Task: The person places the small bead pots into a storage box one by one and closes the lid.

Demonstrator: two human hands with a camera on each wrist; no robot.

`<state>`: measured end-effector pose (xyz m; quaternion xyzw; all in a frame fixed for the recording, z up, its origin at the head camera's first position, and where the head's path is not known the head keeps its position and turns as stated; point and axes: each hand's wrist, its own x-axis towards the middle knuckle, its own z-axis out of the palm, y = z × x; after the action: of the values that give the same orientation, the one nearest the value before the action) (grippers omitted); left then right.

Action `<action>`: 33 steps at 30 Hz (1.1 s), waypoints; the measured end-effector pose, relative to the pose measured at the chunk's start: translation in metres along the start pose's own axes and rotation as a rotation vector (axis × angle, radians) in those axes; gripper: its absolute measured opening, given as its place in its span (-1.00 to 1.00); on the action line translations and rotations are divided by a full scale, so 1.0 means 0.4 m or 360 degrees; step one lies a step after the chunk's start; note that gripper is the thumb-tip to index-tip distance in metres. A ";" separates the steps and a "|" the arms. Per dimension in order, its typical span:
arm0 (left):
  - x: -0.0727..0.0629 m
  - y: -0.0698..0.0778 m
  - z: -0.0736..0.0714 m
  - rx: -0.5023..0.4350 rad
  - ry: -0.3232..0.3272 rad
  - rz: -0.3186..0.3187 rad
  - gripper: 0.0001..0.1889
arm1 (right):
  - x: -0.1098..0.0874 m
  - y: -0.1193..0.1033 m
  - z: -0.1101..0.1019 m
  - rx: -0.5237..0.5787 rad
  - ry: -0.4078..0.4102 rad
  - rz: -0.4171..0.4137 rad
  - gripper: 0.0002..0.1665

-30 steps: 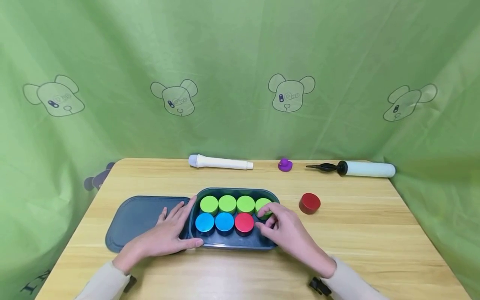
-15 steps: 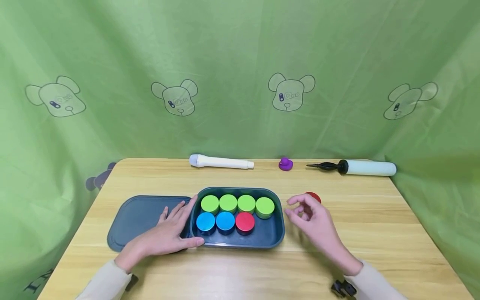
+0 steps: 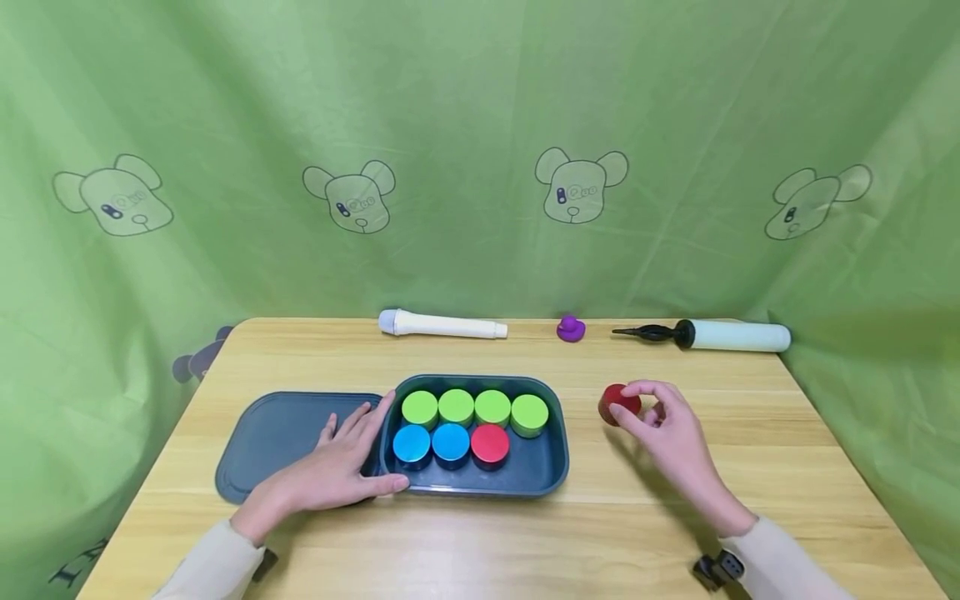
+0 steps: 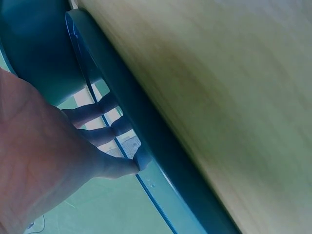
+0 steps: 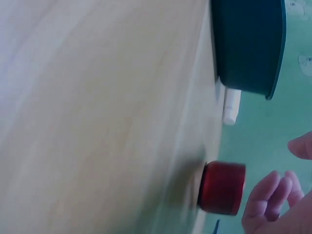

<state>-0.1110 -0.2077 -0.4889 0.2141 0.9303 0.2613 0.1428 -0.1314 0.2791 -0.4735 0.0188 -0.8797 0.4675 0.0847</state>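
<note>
My left hand (image 3: 330, 473) rests at the left end of a dark blue-grey box (image 3: 525, 483), thumb along the near corner and fingers spread at the far one. In the left wrist view, its fingers (image 4: 100, 135) show behind the rim. Green-topped cylinders (image 3: 456, 406) line the box's back row; two blue-topped ones (image 3: 451, 444) and a red-topped one (image 3: 490, 446) sit in front. On the table to the right stands another red cylinder (image 3: 611, 403). My right hand (image 3: 678, 433) hovers over it with thumb and fingers apart; the right wrist view shows a gap between fingertips and cylinder (image 5: 222, 188).
A flat dark lid (image 3: 277, 446) lies left of the box, partly under my left hand. Along the table's back edge lie a white microphone (image 3: 446, 325), a purple duck (image 3: 571, 329) and a hand pump (image 3: 738, 337). A green curtain (image 3: 465, 267) hangs behind.
My right hand has moved right from over the last green-topped cylinder in the box to the red cylinder on the table. My left hand has stayed put.
</note>
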 end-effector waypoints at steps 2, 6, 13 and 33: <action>0.000 -0.001 0.001 0.0001 0.0003 -0.0003 0.23 | 0.008 0.014 -0.005 -0.0027 -0.0015 0.0042 -0.55; -0.001 0.001 0.001 -0.0002 0.0003 0.0001 0.23 | 0.020 0.037 -0.010 0.0003 -0.0075 0.0139 -0.47; 0.000 0.002 0.002 -0.0006 0.0000 0.0003 0.23 | 0.035 0.064 -0.006 0.0066 -0.0241 0.0284 -0.37; -0.004 0.007 -0.007 -0.0011 0.0005 0.0006 0.23 | 0.042 0.058 -0.007 -0.0184 -0.0208 0.0293 -0.38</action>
<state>-0.1095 -0.2074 -0.4848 0.2148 0.9293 0.2650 0.1416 -0.1504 0.2951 -0.4882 -0.0367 -0.9069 0.4195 -0.0152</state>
